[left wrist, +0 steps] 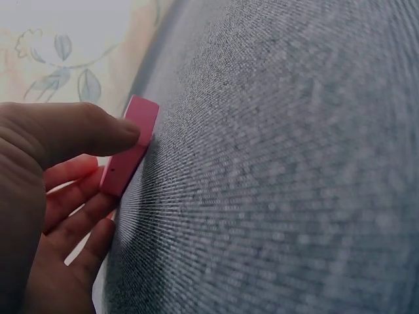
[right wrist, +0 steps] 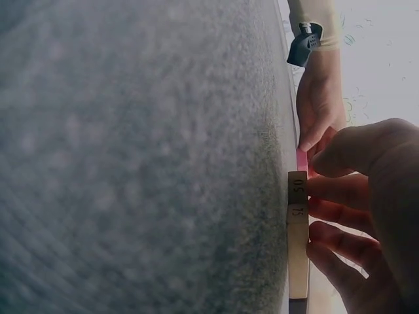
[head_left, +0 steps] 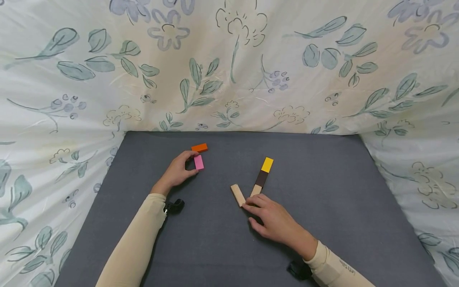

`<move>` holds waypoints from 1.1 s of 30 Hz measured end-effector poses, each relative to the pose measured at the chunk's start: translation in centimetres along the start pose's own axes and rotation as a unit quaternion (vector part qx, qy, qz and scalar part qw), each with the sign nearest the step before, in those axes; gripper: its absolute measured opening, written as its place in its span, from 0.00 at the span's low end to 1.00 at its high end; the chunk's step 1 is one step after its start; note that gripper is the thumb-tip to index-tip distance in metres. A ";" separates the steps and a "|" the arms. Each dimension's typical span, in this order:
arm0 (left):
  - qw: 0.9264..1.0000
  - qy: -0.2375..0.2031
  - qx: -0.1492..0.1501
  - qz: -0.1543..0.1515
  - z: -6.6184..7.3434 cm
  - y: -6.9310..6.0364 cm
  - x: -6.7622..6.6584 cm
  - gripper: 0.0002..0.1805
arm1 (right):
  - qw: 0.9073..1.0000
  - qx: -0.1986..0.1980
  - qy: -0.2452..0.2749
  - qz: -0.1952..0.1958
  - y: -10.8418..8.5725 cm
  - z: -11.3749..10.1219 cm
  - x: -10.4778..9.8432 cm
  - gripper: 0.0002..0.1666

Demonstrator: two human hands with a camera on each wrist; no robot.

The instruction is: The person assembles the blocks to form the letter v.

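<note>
My left hand [head_left: 175,171] pinches a pink block [head_left: 199,162] by its ends between thumb and fingers, low over the grey cloth; the left wrist view shows the thumb on the pink block [left wrist: 131,154]. An orange block [head_left: 199,148] lies just beyond. My right hand [head_left: 275,220] rests its fingertips on the near ends of two plain wooden blocks, the left one [head_left: 237,195] slanting away from the right one [head_left: 256,190]. Past the right one, a dark brown block [head_left: 261,179] and a yellow block [head_left: 267,164] continue in a line. In the right wrist view, the thumb stands apart from the plain blocks [right wrist: 298,255].
Grey cloth [head_left: 322,191] covers the table. A flowered white curtain [head_left: 244,103] hangs at the back and along both sides. Black wrist devices sit under the left sleeve [head_left: 143,227] and the right sleeve [head_left: 333,267].
</note>
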State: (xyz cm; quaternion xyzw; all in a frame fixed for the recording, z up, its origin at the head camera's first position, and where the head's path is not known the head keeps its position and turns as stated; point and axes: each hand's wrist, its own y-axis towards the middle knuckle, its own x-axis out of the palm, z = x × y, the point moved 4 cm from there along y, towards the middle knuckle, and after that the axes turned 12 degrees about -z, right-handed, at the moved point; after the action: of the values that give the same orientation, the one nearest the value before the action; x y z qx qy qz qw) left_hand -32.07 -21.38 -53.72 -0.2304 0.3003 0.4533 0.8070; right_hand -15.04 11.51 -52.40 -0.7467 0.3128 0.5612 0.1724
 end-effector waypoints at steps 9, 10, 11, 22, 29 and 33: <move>1.000 0.003 0.004 0.009 0.2 -0.1 0.0 0.32 | 1.000 -0.001 -0.003 0.000 0.0 0.0 0.0 0.23; 1.000 0.003 0.005 0.010 0.4 -0.1 0.0 0.32 | 1.000 0.000 -0.003 -0.001 0.0 0.0 -0.1 0.22; 1.000 0.002 0.006 0.009 0.5 0.0 0.0 0.32 | 1.000 0.000 -0.002 -0.001 0.0 0.0 -0.1 0.22; 1.000 -0.007 0.010 0.010 2.4 0.2 0.2 0.32 | 1.000 -0.005 -0.007 0.005 0.1 0.0 -0.3 0.22; 1.000 -0.011 0.005 0.006 2.9 0.1 0.4 0.33 | 1.000 -0.003 -0.009 0.001 0.1 -0.1 -0.2 0.22; 1.000 -0.011 0.005 0.010 2.9 0.0 0.6 0.33 | 1.000 -0.003 -0.009 0.000 0.1 -0.1 -0.2 0.22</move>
State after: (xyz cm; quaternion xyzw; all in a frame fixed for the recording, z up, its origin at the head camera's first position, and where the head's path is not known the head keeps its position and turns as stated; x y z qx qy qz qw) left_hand -31.02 -19.12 -52.06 -0.2184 0.2958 0.4623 0.8069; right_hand -15.09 11.42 -52.20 -0.7418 0.3101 0.5689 0.1731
